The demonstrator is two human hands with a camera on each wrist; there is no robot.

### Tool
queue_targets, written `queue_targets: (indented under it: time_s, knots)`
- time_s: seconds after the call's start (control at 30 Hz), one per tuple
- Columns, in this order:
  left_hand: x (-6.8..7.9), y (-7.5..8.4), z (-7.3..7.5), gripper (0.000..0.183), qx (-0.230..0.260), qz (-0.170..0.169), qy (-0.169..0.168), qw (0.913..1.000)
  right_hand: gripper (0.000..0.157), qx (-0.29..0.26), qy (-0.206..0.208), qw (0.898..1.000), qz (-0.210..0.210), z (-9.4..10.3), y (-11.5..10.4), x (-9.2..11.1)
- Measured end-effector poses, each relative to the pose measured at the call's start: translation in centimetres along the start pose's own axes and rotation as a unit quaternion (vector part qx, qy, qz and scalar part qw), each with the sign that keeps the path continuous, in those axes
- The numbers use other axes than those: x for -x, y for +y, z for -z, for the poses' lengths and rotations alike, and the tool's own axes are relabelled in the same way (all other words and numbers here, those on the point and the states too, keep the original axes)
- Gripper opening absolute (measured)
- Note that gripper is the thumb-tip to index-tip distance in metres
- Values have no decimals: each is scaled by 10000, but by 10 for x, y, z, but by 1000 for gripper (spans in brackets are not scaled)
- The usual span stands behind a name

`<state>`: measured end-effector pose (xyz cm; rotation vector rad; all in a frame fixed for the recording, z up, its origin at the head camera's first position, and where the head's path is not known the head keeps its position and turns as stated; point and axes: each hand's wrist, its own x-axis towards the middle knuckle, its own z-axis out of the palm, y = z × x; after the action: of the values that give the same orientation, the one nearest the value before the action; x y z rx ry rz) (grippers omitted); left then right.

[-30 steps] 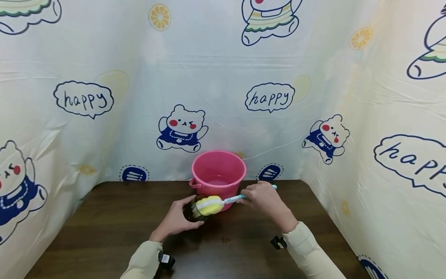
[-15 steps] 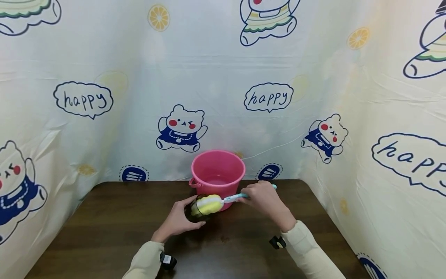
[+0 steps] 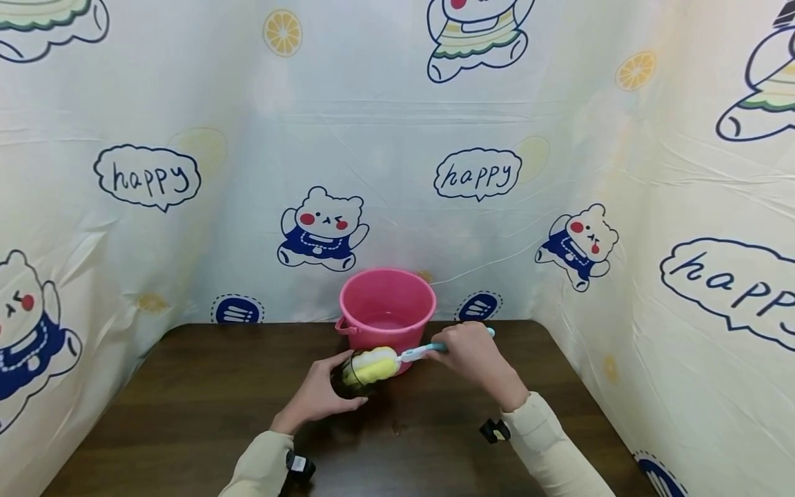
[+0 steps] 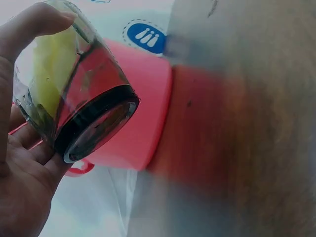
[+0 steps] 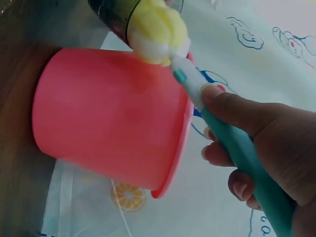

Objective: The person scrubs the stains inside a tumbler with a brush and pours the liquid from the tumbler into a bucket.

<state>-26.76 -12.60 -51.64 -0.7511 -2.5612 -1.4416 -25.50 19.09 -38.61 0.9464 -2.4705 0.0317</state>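
Clear, dark-based drinking glass, tilted, its mouth turned toward the right hand; it is held above the table on the near side of the bucket; the yellow-and-white sponge head of a long brush sits partly inside it; the left hand grips the glass around its side; the right hand grips the brush's teal-and-white plastic handle, thumb along the top; from where I stand, the step in hand looks like scrubbing the glass's inner wall; the next move probably calls for a firm left grip while the right pushes deeper and twists; beyond stands an upright pink plastic bucket, on a dark brown wooden table; behind hangs a pale, cartoon-printed curtain.
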Motion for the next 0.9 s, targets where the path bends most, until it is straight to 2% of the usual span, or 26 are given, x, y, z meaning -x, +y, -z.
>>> queue_targets:
  time_s: [0.17,0.27,0.4,0.53,0.7,0.9]
  knots:
    - [0,0,2,92,43,24,21,10000,28,-226,-288,9992,146,4,-1,0]
    - [1,-1,0,93,85,65,-80,9999,30,-261,-139,9994,167,5,-1,-1]
    - [1,-2,-2,93,62,43,-117,9999,36,-90,35,9999,-110,5,-2,-2]
    - [0,-3,0,92,7,-60,23,10000,37,-19,-237,9991,-339,8,-3,-2]
    - [-1,-4,1,92,-58,-54,40,10000,30,-196,-550,9980,-259,13,-4,0]
    - [1,-1,-1,94,71,147,-69,9998,27,-200,-286,9987,-379,16,-5,-1]
